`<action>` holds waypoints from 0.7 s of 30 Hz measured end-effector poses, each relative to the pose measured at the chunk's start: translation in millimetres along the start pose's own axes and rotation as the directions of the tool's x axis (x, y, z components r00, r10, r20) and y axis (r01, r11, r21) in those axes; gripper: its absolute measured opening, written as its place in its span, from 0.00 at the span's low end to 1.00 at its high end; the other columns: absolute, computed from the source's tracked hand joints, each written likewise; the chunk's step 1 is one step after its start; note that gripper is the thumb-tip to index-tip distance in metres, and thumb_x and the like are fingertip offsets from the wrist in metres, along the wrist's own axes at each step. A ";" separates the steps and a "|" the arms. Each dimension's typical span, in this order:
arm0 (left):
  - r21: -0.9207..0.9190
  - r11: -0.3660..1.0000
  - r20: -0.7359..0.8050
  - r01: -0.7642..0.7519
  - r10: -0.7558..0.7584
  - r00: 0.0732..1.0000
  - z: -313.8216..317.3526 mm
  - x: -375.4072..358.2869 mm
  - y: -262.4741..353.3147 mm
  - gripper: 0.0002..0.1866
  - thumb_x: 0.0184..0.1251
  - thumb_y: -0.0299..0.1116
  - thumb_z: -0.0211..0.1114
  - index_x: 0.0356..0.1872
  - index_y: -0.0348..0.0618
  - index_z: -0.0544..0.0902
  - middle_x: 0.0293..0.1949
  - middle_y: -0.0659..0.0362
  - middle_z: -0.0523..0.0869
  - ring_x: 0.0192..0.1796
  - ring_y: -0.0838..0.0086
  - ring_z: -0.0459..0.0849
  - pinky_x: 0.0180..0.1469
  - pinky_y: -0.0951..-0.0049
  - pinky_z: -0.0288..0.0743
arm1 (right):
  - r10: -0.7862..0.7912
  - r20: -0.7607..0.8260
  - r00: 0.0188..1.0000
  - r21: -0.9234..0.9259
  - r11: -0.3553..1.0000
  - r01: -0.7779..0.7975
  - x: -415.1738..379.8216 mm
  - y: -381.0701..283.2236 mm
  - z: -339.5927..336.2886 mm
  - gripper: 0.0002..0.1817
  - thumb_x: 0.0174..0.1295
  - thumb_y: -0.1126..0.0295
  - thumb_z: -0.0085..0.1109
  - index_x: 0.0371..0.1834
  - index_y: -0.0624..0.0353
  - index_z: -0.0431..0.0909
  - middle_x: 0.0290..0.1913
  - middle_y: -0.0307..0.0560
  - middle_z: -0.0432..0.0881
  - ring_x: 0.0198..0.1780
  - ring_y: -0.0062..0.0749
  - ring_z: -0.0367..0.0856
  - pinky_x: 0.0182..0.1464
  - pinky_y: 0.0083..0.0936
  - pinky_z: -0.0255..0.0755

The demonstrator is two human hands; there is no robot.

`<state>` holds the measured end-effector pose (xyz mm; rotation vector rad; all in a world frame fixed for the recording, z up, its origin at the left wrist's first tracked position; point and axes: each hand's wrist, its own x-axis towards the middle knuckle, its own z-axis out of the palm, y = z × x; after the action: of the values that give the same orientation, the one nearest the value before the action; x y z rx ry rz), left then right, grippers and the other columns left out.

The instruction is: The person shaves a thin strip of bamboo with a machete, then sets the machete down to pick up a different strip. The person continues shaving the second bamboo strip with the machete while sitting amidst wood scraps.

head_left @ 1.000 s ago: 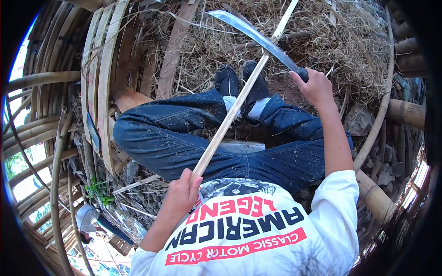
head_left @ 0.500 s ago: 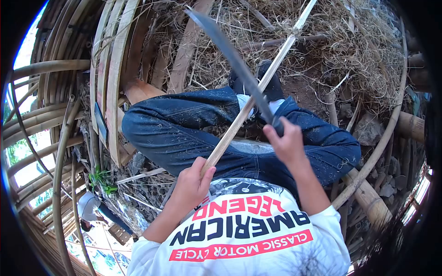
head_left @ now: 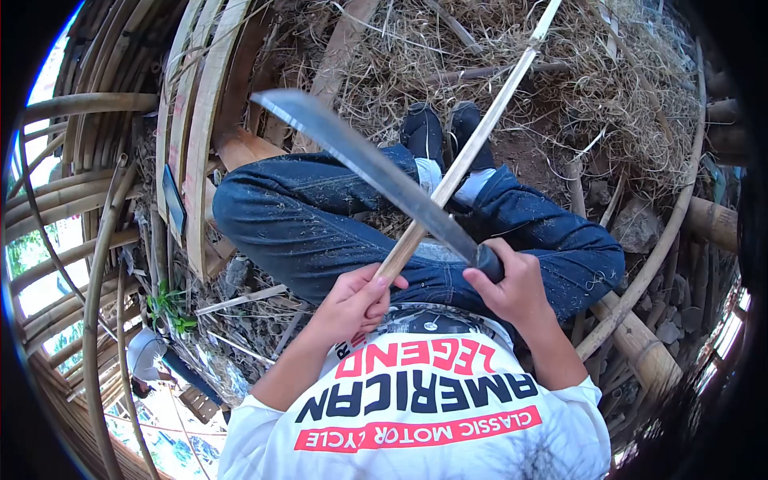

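Note:
My left hand [head_left: 356, 302] is closed round the near end of a long, thin bamboo strip [head_left: 490, 124], just in front of my shirt. The strip slants up and right across my lap, past my shoes, over the dry shavings. My right hand [head_left: 512, 284] grips the dark handle of a machete [head_left: 364, 168], thumb along its side. Its broad, slightly blurred blade points to the upper left and crosses over the strip a little beyond my left hand. My crossed legs in blue jeans [head_left: 276, 212] lie under both.
Pale split bamboo slats [head_left: 210, 136] lean at the left, with a dark phone-like slab [head_left: 174, 198] on them. Curly shavings [head_left: 632, 120] cover the ground ahead. Thick bamboo poles [head_left: 640, 340] and stones [head_left: 640, 228] lie right. A person [head_left: 148, 356] is at lower left.
The machete has swung down and left, its blade now lying flatter and nearer my left hand. My right hand has come closer to me; my left hand has shifted slightly right with the strip.

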<state>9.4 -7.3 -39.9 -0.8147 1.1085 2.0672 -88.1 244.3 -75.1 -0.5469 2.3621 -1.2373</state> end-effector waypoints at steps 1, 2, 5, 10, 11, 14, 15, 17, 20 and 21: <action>0.044 0.999 0.023 -0.025 0.024 0.999 3.8 0.2 1.7 0.16 0.81 0.37 0.47 0.53 0.34 0.75 0.19 0.67 0.68 0.17 0.87 0.64 0.18 0.84 0.57 | -0.020 0.005 1.000 -0.027 0.999 0.020 -2.2 -5.8 -0.3 0.24 0.54 0.50 0.72 0.39 0.62 0.80 0.22 0.52 0.82 0.24 0.47 0.85 0.27 0.34 0.78; 0.089 0.995 0.048 -0.049 0.045 0.998 7.7 0.9 3.1 0.16 0.82 0.37 0.45 0.52 0.35 0.75 0.19 0.68 0.68 0.17 0.88 0.63 0.18 0.84 0.57 | -0.021 0.006 1.000 -0.029 0.999 0.021 -6.0 -7.1 1.3 0.24 0.54 0.50 0.72 0.39 0.62 0.80 0.22 0.52 0.82 0.24 0.47 0.85 0.27 0.34 0.78; 0.255 0.965 0.002 -0.061 0.063 0.998 11.2 4.5 4.6 0.16 0.82 0.38 0.45 0.49 0.35 0.75 0.18 0.68 0.68 0.17 0.88 0.63 0.19 0.84 0.58 | -0.063 -0.011 0.998 -0.134 0.989 0.061 -13.0 -7.3 4.2 0.24 0.53 0.48 0.72 0.34 0.61 0.81 0.22 0.53 0.83 0.23 0.47 0.85 0.26 0.34 0.77; 0.289 0.957 0.017 -0.033 0.029 0.999 14.5 4.4 5.3 0.15 0.83 0.39 0.44 0.46 0.37 0.74 0.18 0.68 0.68 0.17 0.87 0.63 0.20 0.84 0.59 | -0.058 0.022 0.998 -0.169 0.984 0.061 -13.2 -1.9 -2.9 0.24 0.53 0.47 0.72 0.33 0.60 0.80 0.22 0.52 0.83 0.23 0.46 0.84 0.25 0.33 0.76; 0.263 0.964 0.024 -0.033 0.028 0.999 14.3 4.8 5.1 0.15 0.83 0.39 0.44 0.45 0.38 0.74 0.18 0.68 0.68 0.17 0.87 0.63 0.20 0.84 0.58 | -0.031 0.039 0.999 -0.173 0.984 0.037 -12.5 -3.8 -5.3 0.22 0.52 0.51 0.72 0.34 0.59 0.80 0.23 0.52 0.82 0.25 0.48 0.84 0.27 0.34 0.75; 0.232 0.972 0.030 -0.041 0.035 0.999 13.2 4.8 3.6 0.14 0.83 0.39 0.45 0.44 0.39 0.73 0.19 0.68 0.68 0.18 0.87 0.62 0.20 0.84 0.57 | -0.022 0.056 0.998 -0.212 0.977 0.033 -9.9 0.1 -7.3 0.20 0.50 0.54 0.72 0.34 0.59 0.79 0.24 0.52 0.81 0.26 0.49 0.83 0.28 0.35 0.75; 0.226 0.973 0.029 -0.049 0.043 0.999 12.8 4.4 2.8 0.13 0.83 0.39 0.45 0.45 0.40 0.73 0.19 0.68 0.68 0.18 0.87 0.62 0.19 0.84 0.57 | -0.040 0.058 0.997 -0.245 0.968 0.054 -9.3 2.4 -7.6 0.21 0.50 0.53 0.72 0.34 0.59 0.79 0.24 0.51 0.81 0.25 0.49 0.83 0.27 0.34 0.74; 0.211 0.977 0.023 -0.038 0.034 0.999 13.9 2.2 4.4 0.13 0.83 0.39 0.45 0.44 0.40 0.73 0.19 0.68 0.67 0.18 0.87 0.62 0.20 0.84 0.57 | -0.048 0.059 0.997 -0.247 0.967 0.061 -8.6 3.7 -7.6 0.21 0.50 0.52 0.72 0.33 0.59 0.79 0.23 0.51 0.81 0.25 0.48 0.83 0.27 0.34 0.74; 0.197 0.980 0.016 -0.024 0.021 1.000 12.9 0.5 4.7 0.13 0.82 0.38 0.45 0.44 0.40 0.73 0.19 0.68 0.67 0.18 0.87 0.62 0.19 0.84 0.57 | -0.057 0.053 0.997 -0.265 0.962 0.069 -7.8 4.4 -6.6 0.22 0.49 0.52 0.72 0.33 0.59 0.78 0.23 0.51 0.81 0.25 0.48 0.83 0.27 0.34 0.74; 0.198 0.980 0.014 -0.020 0.017 1.000 12.4 0.4 4.8 0.12 0.82 0.38 0.45 0.44 0.40 0.73 0.19 0.68 0.67 0.18 0.88 0.62 0.19 0.84 0.57 | -0.061 0.048 0.997 -0.279 0.958 0.072 -7.4 4.7 -6.7 0.22 0.49 0.51 0.72 0.33 0.59 0.78 0.23 0.51 0.80 0.25 0.48 0.83 0.27 0.34 0.73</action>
<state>2.8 1.4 -32.3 -0.6947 1.2956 1.9358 -86.1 255.2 -74.3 -0.7375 2.5207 -0.9115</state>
